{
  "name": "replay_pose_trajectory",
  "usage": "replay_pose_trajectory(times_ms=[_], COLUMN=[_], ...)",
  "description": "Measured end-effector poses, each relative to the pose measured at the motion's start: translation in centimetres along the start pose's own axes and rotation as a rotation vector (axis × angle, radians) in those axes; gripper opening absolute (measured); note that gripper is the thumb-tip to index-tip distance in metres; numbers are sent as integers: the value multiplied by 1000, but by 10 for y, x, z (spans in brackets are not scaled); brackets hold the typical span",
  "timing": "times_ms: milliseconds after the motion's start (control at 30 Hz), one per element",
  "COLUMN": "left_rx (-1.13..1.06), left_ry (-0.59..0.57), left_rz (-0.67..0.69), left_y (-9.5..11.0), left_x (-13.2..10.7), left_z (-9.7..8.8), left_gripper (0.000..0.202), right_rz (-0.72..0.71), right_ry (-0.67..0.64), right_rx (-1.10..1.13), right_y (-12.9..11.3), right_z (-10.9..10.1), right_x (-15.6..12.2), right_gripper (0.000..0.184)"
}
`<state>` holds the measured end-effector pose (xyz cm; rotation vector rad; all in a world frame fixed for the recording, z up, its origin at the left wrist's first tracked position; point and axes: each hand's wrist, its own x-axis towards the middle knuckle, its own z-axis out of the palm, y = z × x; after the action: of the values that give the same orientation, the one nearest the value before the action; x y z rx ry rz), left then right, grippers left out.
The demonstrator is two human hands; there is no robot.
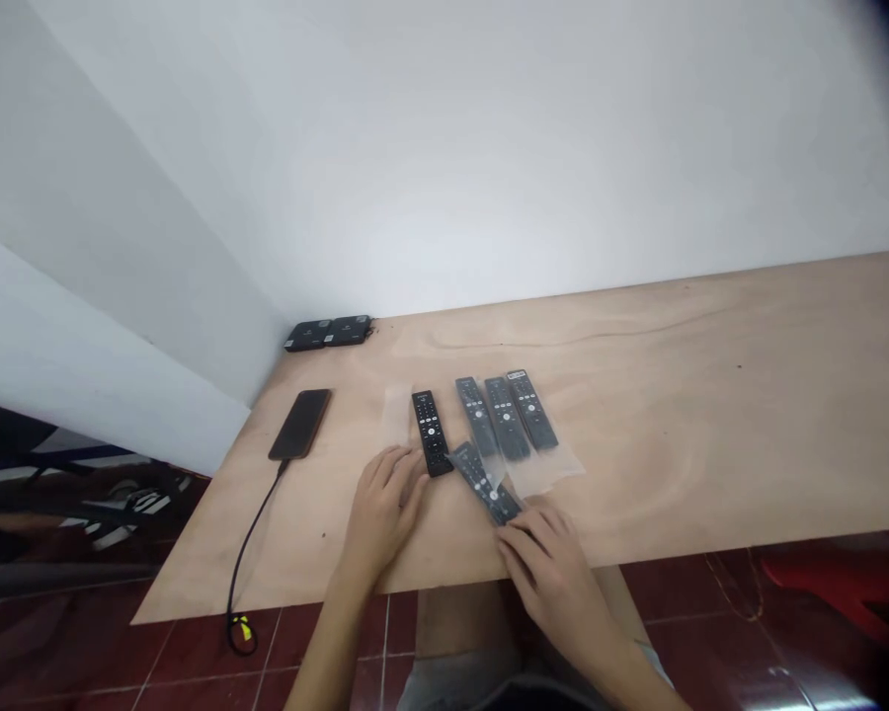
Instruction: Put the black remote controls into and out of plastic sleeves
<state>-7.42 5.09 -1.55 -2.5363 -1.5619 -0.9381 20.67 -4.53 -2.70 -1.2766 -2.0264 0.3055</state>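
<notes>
The wooden tabletop [770, 425] is bordered at the back by a white wall [533, 148], softly brightened near its middle, and at the left by a projecting white wall section [96, 326]. Below, the floor [214, 647] is covered with dark red tiles, glossily lit at lower right.

Five remotes [431, 434]; two black boxes [348, 331]; one phone [300, 425]; one cable [250, 536]

On my left: dark phone [300, 425], black cable [247, 538] over the near table [711, 444] edge; far left, two black boxes [348, 331].
</notes>
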Motion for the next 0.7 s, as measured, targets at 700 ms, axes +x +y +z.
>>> replay_pose_trajectory(times_ms=[700], left_rx=[-269], left_ry=[-241], left_rz=[142], left_y=[60], left_x=[16], left_z=[-9], left_gripper=[37], right_rz=[-75], right_ry=[-212], right_rx=[304], right_y=[44], right_z=[-63], right_x=[8], right_gripper=[35])
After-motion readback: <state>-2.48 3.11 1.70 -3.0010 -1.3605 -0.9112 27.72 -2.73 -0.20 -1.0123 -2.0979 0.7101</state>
